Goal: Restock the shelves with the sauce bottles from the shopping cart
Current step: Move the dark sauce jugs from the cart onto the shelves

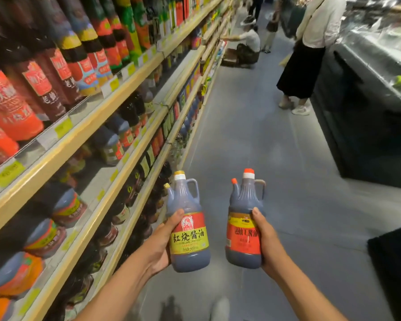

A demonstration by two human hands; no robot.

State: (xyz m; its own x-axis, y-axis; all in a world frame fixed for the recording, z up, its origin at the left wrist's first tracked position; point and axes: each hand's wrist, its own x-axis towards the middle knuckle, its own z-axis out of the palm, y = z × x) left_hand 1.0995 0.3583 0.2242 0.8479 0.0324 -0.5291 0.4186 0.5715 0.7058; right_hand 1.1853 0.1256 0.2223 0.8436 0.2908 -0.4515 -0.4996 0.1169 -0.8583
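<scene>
My left hand (160,242) grips a dark sauce jug (187,228) with a yellow cap and a red and yellow label, held upright over the aisle floor. My right hand (265,239) grips a second dark sauce jug (243,225) with an orange cap and a red label, also upright. Both jugs have a side handle and a small spout. The two bottles are a short gap apart. The shelves (116,144) full of sauce bottles run along my left. The shopping cart is out of view.
Grey aisle floor (252,140) stretches ahead. A person in a black skirt (303,66) stands at a dark chiller counter (368,107) on the right. Farther off, someone crouches (249,46) by the shelves. A dark object (396,262) sits at the right edge.
</scene>
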